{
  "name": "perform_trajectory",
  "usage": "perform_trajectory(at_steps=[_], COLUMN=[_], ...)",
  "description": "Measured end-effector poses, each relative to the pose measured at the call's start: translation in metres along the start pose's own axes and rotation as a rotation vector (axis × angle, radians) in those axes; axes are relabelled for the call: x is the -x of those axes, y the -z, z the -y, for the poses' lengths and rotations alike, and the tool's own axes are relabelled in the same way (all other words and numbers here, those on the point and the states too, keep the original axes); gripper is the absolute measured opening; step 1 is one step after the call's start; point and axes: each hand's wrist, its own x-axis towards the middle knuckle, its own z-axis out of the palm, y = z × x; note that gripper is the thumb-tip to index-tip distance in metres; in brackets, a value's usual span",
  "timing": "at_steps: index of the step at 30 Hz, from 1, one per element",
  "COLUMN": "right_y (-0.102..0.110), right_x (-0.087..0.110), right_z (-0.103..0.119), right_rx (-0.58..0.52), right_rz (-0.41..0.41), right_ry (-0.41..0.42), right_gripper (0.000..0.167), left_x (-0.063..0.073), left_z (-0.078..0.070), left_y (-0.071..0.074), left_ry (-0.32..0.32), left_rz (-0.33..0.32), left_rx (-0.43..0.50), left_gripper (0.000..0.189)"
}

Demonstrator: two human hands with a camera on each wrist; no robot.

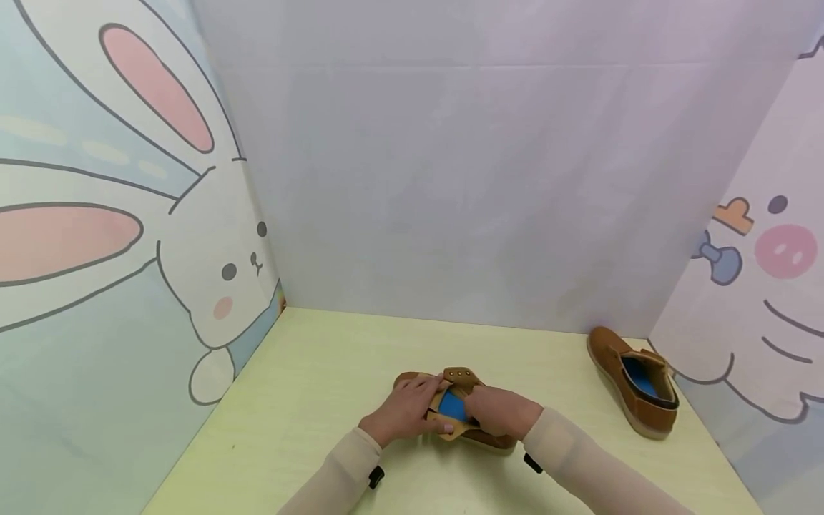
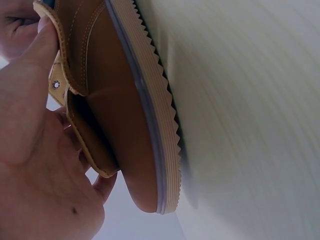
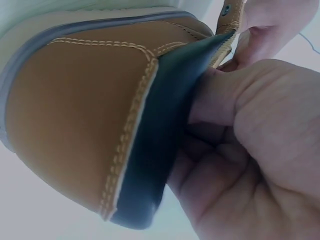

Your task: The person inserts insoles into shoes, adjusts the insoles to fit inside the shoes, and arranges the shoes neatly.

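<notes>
A brown lace-up style shoe (image 1: pixel 496 443) without laces lies on the table with its blue insole (image 1: pixel 453 405) showing. My left hand (image 1: pixel 407 409) holds its front part, thumb on the near eyelet flap (image 2: pixel 75 50) and fingers across the tongue (image 2: pixel 90 135). The far eyelet flap (image 1: pixel 459 373) stands folded outward. From the heel side, my right hand (image 1: pixel 498 409) reaches into the opening with curled fingers. Close up, its thumb and fingers go in behind the dark padded collar (image 3: pixel 155 130). Its fingertips are hidden inside, so I cannot tell what they grip.
A second brown shoe (image 1: pixel 634 383), also with a blue insole, stands upright at the right back of the pale yellow table (image 1: pixel 309 372). A grey cloth wall (image 1: pixel 450 179) closes the back, and printed cartoon panels (image 1: pixel 219 300) flank both sides.
</notes>
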Motion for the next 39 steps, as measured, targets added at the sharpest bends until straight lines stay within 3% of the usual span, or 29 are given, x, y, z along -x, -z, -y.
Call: perform_trajectory(at_steps=[11,20,26,33,39], right_y=[0.009,0.01,0.006,0.005,0.005], right_x=[0.012,0.018,0.016,0.013,0.01], right_z=[0.001,0.005,0.001,0.001,0.001], right_rx=[-0.003,-0.044,-0.074,-0.08,-0.108], right_rz=[-0.024,0.056,0.083,0.015,0.059], right_ry=[0.005,-0.155,-0.19,-0.183,-0.227], right_gripper=[0.033,0.031,0.033,0.033,0.027], left_x=[-0.003,-0.001,-0.002,-0.001,0.001], left_z=[-0.001,0.001,0.0,0.001,0.001], left_y=[0.001,0.002,0.002,0.001,0.001], left_ry=[-0.021,-0.018,-0.035,-0.016,-0.022], left_rz=[-0.007,0.001,-0.005,-0.001,-0.002], left_rx=[-0.006,-0.017,-0.002,0.003,0.019], left_gripper=[0.091,0.089,0.092,0.088,0.089])
